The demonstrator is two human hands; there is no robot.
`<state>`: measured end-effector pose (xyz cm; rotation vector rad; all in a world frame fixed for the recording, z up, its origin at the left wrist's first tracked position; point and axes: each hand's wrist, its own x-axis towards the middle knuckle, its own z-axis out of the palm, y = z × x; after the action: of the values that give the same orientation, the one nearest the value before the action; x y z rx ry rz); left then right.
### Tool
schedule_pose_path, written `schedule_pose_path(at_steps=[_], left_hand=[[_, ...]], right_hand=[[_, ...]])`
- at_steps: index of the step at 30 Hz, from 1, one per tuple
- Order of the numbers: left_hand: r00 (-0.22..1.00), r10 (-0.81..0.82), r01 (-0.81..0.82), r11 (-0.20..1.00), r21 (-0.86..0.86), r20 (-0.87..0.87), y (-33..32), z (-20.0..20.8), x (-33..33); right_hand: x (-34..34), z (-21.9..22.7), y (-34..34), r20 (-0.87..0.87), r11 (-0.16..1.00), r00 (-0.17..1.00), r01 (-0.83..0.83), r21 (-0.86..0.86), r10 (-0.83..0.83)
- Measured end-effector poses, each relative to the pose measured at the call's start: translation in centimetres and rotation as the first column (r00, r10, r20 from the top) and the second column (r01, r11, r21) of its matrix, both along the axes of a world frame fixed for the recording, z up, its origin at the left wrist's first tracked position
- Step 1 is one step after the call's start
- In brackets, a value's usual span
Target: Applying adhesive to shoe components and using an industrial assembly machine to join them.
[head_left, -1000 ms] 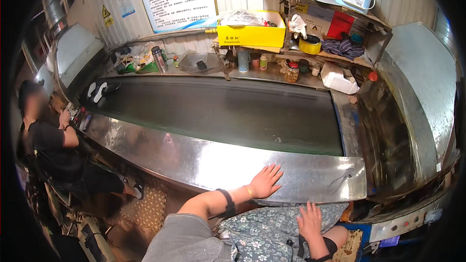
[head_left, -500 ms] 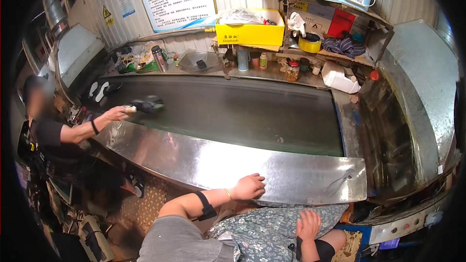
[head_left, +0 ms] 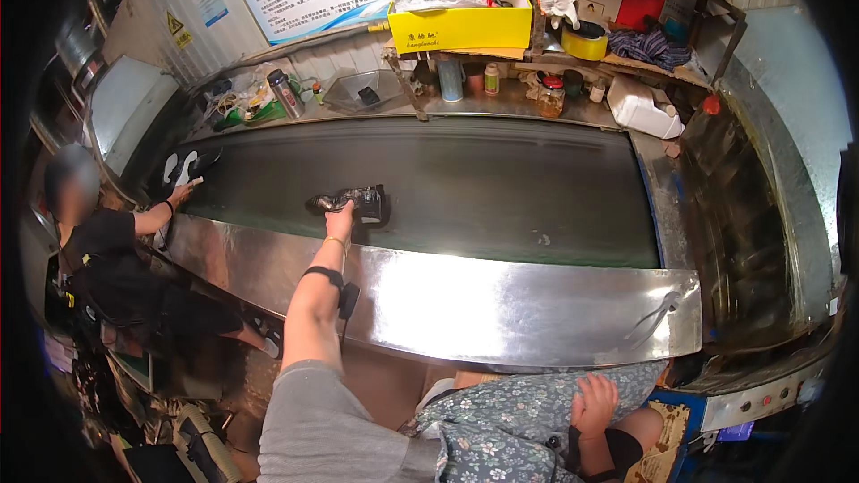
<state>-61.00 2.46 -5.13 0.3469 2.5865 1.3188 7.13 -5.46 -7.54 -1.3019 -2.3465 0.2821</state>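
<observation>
My left arm stretches forward over the metal ledge, and my left hand (head_left: 339,220) grips a shiny black boot (head_left: 369,203) at its middle. The boot lies on its side on the dark conveyor belt (head_left: 501,188), with its narrow toe to the left and its wide shaft to the right; my fingers partly hide it. Resting on the floral cloth (head_left: 510,416) over my lap, my right hand (head_left: 594,404) holds nothing, its fingers stretched out.
A co-worker's hand (head_left: 182,197) reaches to white-and-black shoe pieces (head_left: 183,167) at the belt's left end. The shiny metal ledge (head_left: 429,300) runs between me and the belt. A yellow box (head_left: 456,25), a thermos (head_left: 286,94) and a white jug (head_left: 642,109) stand behind.
My left hand has gone from the metal ledge forward and left onto the boot. The co-worker's hand has drawn back to the left. My right hand stays on my lap.
</observation>
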Motion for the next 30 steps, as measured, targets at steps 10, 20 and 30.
schedule_pose_path(at_steps=[10,20,30], left_hand=[[0.787,-0.514,0.365,0.835,-0.413,-0.343,3.2,0.9,4.4],[0.423,-0.685,0.199,0.709,0.676,0.594,3.7,5.0,14.1],[-0.862,-0.235,0.186,0.679,0.71,0.45,-7.7,5.5,43.8]], right_hand=[[-1.3,0.1,0.9,-0.017,0.999,0.999,0.042,0.012,-0.042],[-1.5,3.4,1.7,-0.183,0.995,0.983,-0.003,-0.101,-0.016],[2.2,19.9,2.1,-0.85,0.954,0.524,0.277,0.113,-0.052]])
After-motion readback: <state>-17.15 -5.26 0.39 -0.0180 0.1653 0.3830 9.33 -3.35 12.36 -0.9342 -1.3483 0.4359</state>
